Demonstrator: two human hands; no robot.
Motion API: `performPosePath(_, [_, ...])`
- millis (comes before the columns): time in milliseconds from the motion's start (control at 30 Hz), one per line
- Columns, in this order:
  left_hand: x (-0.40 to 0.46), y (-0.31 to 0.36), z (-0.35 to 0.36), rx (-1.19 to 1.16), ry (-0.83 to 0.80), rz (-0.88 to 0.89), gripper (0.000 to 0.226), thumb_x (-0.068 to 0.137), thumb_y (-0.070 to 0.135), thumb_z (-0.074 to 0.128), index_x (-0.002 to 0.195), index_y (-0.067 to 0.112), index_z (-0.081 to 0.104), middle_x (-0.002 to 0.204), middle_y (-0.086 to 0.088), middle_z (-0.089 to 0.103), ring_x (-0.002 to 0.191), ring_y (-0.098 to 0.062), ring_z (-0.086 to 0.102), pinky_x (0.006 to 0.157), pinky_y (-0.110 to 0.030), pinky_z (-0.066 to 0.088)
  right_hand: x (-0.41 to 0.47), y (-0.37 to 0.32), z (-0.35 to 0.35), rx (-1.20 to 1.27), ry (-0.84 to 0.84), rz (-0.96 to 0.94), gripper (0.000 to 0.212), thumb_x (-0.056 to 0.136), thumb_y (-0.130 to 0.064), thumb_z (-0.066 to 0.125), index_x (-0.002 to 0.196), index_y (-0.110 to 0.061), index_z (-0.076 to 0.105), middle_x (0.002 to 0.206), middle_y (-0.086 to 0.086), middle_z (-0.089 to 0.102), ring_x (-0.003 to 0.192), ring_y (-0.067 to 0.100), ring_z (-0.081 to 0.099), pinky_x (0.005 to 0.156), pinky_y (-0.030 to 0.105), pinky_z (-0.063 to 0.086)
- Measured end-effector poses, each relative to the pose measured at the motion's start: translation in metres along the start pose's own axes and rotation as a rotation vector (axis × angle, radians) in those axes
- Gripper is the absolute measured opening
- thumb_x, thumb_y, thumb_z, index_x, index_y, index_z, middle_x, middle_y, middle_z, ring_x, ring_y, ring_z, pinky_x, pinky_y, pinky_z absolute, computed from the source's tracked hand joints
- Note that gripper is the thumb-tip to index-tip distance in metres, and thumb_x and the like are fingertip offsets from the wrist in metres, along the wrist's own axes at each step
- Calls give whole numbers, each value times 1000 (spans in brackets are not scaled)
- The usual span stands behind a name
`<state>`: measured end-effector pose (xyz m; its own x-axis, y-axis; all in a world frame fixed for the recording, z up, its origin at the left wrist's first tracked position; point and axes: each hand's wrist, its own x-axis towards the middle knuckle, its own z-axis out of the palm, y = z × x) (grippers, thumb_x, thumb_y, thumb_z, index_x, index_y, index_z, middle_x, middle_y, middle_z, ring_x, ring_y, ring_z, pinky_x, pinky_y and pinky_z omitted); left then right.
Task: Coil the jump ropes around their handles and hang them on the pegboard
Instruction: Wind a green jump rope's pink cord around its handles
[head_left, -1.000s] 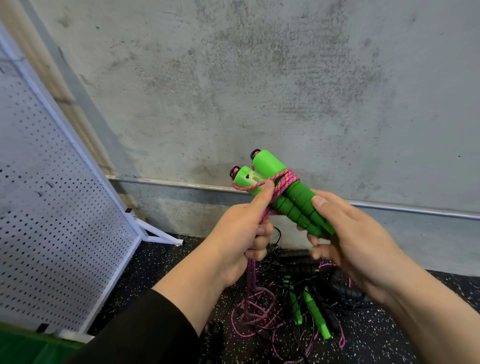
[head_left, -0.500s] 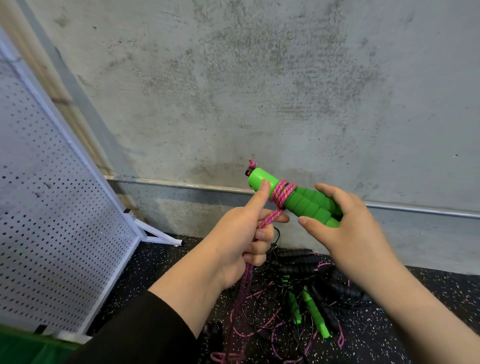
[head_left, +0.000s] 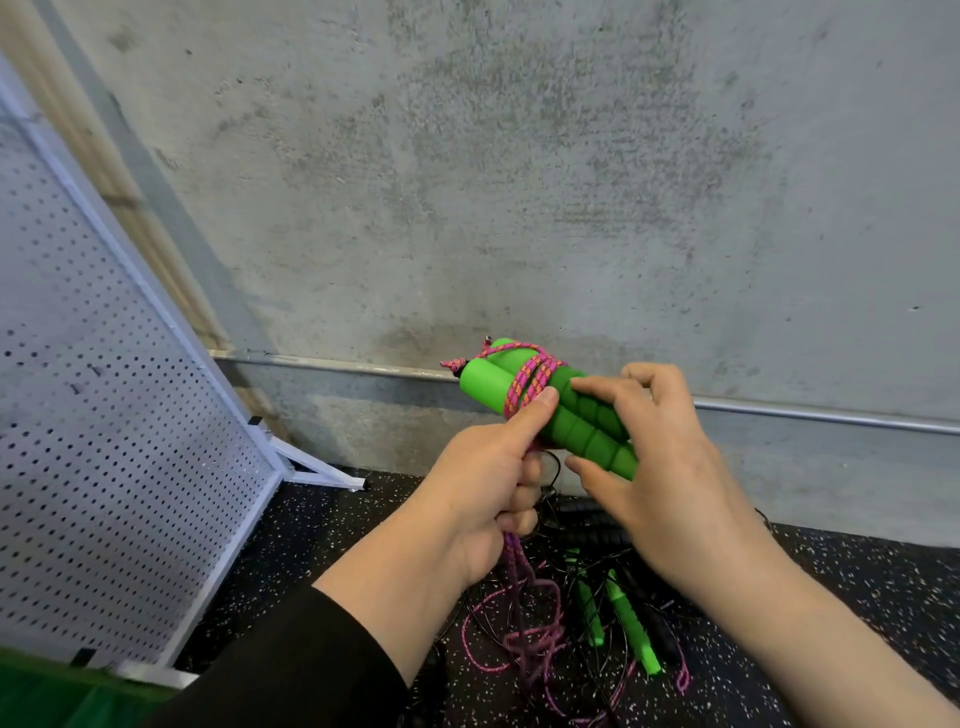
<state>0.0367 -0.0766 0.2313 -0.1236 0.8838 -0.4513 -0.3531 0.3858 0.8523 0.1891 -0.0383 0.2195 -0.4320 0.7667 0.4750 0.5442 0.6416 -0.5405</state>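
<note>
Two bright green ribbed foam handles (head_left: 571, 410) are held side by side, tilted with their capped ends up and to the left, in front of the grey concrete wall (head_left: 519, 182). The right hand (head_left: 660, 467) grips the lower part of both handles, fingers curled over the top and thumb underneath. About three turns of pink-and-orange braided rope (head_left: 535, 382) circle the pair near the upper ends. The left hand (head_left: 483, 493) is closed around the free length of this rope, with the thumb pressed against the wraps; the rope passes through the fist and drops to the floor.

On the black speckled rubber floor (head_left: 831, 597), below the hands, lies a tangled pile of further ropes (head_left: 571, 623). In the pile, two more green handles (head_left: 631, 631) are visible, plus several black handles (head_left: 592, 519) whose exact count cannot be told.

One white perforated metal pegboard (head_left: 104, 415) stands at the left on a white frame, well apart from the held rope.
</note>
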Motion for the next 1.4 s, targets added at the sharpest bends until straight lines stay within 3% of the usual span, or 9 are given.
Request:
performPosePath(100, [3,2,-2,-14,47,42,38,93,48,66,71,26,44,51,7,31,41,-7,16,40,-17,11,-1,-1,-1,101,-33,-16,58,81,-32,83,132,-38,56,119,-15,36,102,0,49,87,9,42])
performPosePath(233, [4,6,-3,13,53,106,35,96,43,64,73,26,43,52,6,29,41,-7,15,41,-17,12,1,-12,-2,652,47,345,42,86,-68,58,116,-39,63,110,-5,66,96,16,67,84,47,59])
performPosePath(400, [3,5,-3,74,37,160,32,98,41,62,78,23,44,50,8,30,40,-8,16,39,-16,15,5,-18,-11,1212,-283,842,62,84,-57,52,121,-9,66,108,29,70,72,33,68,64,38,62])
performPosePath(600, [5,5,-4,122,-44,135,31,100,40,59,79,26,43,55,8,28,44,-7,13,43,-18,11,6,-13,-17,1207,-229,769,44,75,-33,72,115,-13,70,91,15,63,65,19,58,57,31,57])
performPosePath(767, [3,10,-4,56,-124,36,24,98,28,47,76,25,38,60,6,30,43,-7,12,45,-24,7,8,-2,-20,570,-83,568,48,85,-21,79,129,-29,62,82,4,67,66,17,62,76,49,59])
performPosePath(900, [-3,12,-1,66,-170,17,30,98,49,55,79,25,49,61,7,31,43,-6,13,44,-22,7,5,4,-15,204,22,339,57,76,-19,86,119,-38,54,109,-10,58,96,-9,55,83,5,39])
performPosePath(1067, [-2,5,1,45,-37,47,39,87,62,65,76,27,50,57,7,27,44,-6,13,47,-24,6,0,3,-5,43,19,143,66,72,-16,88,124,-34,51,109,-7,46,93,-3,46,82,13,34])
performPosePath(1200, [2,2,-2,41,48,100,36,93,48,66,74,27,43,52,7,28,40,-7,15,41,-18,12,2,0,-8,201,-64,228,53,73,-35,87,115,-37,54,113,-10,52,99,-4,53,84,7,37])
performPosePath(1400, [1,-1,1,76,54,166,44,92,41,69,63,25,41,48,9,32,39,-7,18,42,-20,15,6,-15,-15,901,-66,677,36,95,-53,50,108,-22,63,104,15,71,85,20,68,79,51,59])
